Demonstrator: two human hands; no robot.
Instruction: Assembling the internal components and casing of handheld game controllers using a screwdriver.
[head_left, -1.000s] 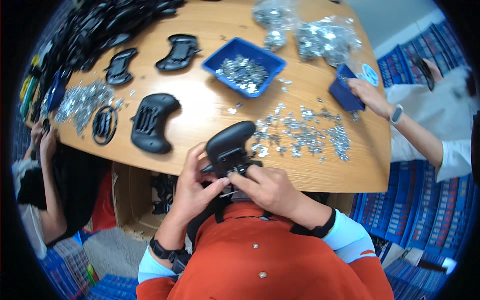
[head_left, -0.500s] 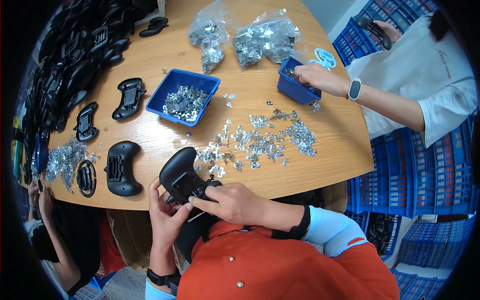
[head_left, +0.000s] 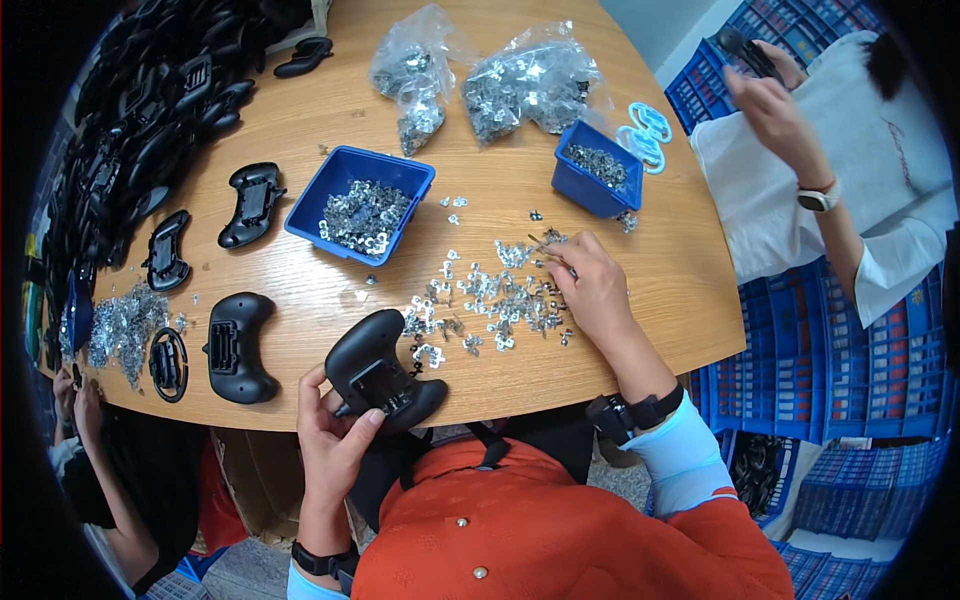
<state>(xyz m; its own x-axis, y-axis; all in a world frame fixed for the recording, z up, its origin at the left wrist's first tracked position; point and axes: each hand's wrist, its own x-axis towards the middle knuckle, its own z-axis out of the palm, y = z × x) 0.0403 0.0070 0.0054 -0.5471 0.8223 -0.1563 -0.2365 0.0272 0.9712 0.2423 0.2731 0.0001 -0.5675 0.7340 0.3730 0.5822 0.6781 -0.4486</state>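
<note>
1. The left hand (head_left: 333, 435) has its fingers wrapped around a black game-controller shell (head_left: 362, 348), tilted at the near edge of the surface (head_left: 520, 385).
2. The right hand (head_left: 597, 288) is at the scattered metal clips (head_left: 515, 300), fingers nearly together; I cannot tell whether they grip one.
3. Beyond the shell stands a blue bin (head_left: 322, 190) containing similar clips.

The left hand (head_left: 333, 445) gripped a black controller shell (head_left: 365, 352); the right hand (head_left: 598, 292) was positioned over small metal parts (head_left: 508, 305) scattered on the wooden table (head_left: 680, 300).
</note>
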